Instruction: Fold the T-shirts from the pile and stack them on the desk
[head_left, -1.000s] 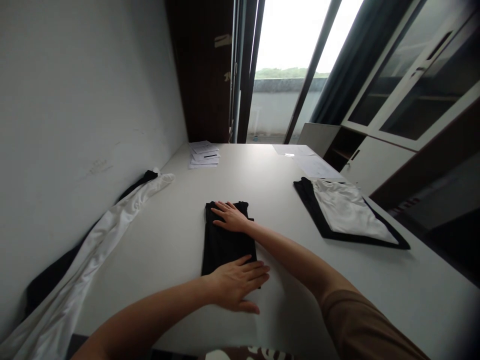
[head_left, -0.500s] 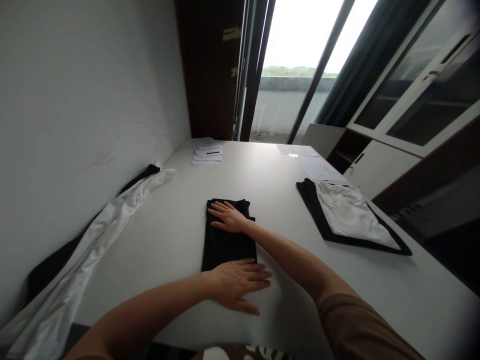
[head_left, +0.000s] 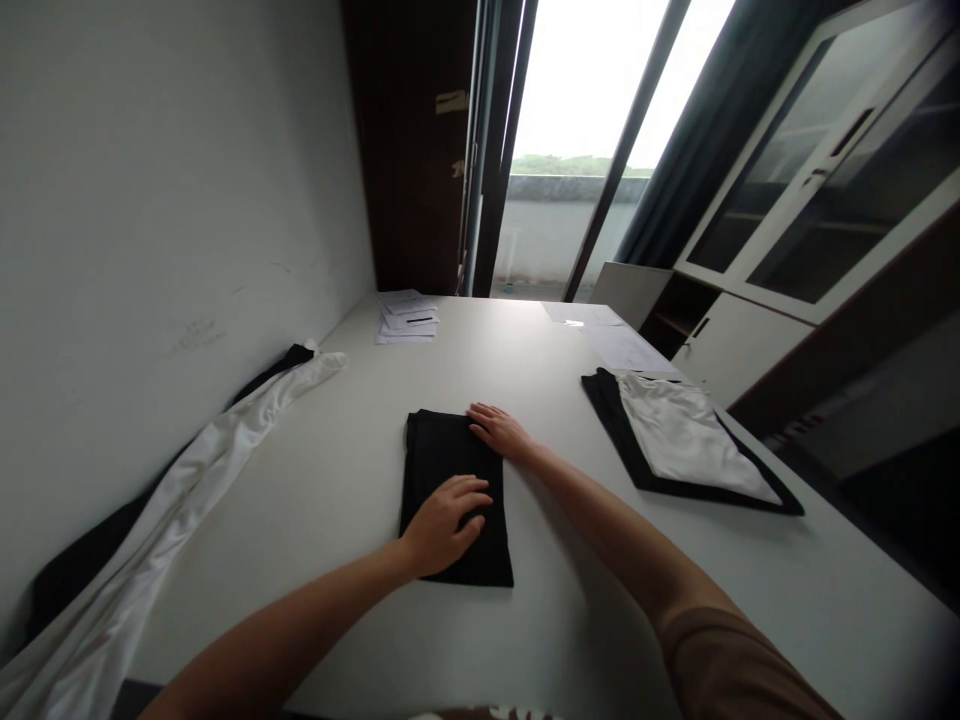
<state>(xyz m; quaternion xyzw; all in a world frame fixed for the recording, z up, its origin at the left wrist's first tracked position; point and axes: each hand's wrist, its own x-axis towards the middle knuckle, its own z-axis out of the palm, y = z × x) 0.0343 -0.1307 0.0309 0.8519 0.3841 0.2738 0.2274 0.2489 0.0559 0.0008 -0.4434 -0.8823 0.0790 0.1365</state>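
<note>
A black folded garment (head_left: 439,450) lies flat on the white table in front of me, a neat upright rectangle. My left hand (head_left: 448,522) is over its lower middle, fingers loosely bent and apart; whether it presses on the cloth I cannot tell. At the garment's upper right corner rests my right hand (head_left: 501,432), palm down with its fingers stretched out over the edge. Neither hand grips anything.
White and black garments (head_left: 202,470) lie along the wall at the left. On the right are folded black and white garments (head_left: 675,430). Papers (head_left: 407,318) sit at the far left corner, with more sheets (head_left: 622,345) at the far right. A cabinet (head_left: 795,190) stands beyond.
My right hand has slid from the garment's top middle to its upper right corner. My left hand has moved up and left from the lower right edge. The garment's right side now lies straighter.
</note>
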